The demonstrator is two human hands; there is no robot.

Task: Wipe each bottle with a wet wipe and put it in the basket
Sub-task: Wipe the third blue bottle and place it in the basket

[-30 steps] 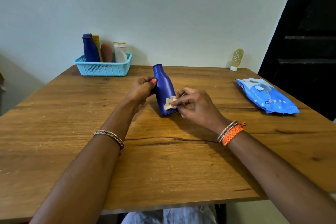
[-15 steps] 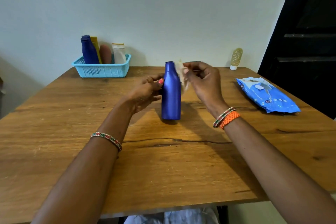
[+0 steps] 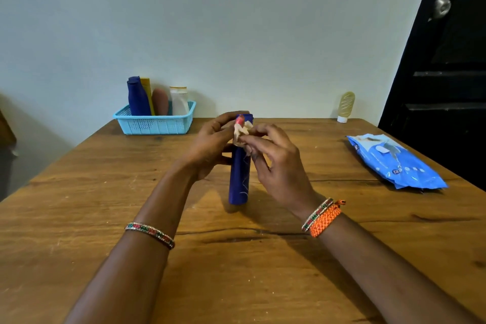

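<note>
A dark blue bottle (image 3: 238, 179) stands upright on the wooden table (image 3: 105, 205) in the middle. My left hand (image 3: 210, 146) grips its upper part from the left, thumb up by the neck. My right hand (image 3: 273, 166) pinches a small crumpled whitish wipe (image 3: 240, 131) against the bottle's neck. A light blue basket (image 3: 155, 122) at the back left holds several bottles: a dark blue one (image 3: 136, 97), a yellow one, a brown one and a white one (image 3: 179, 101). A pale yellow tube (image 3: 345, 106) stands on its cap at the back right by the wall.
A blue pack of wet wipes (image 3: 394, 160) lies on the right side of the table. A dark door (image 3: 447, 60) stands to the right. The wall runs right behind the table's far edge.
The bottle went from tilted to upright. My right hand moved the wipe from the bottle's base up to its neck, and my left hand slid higher on the bottle.
</note>
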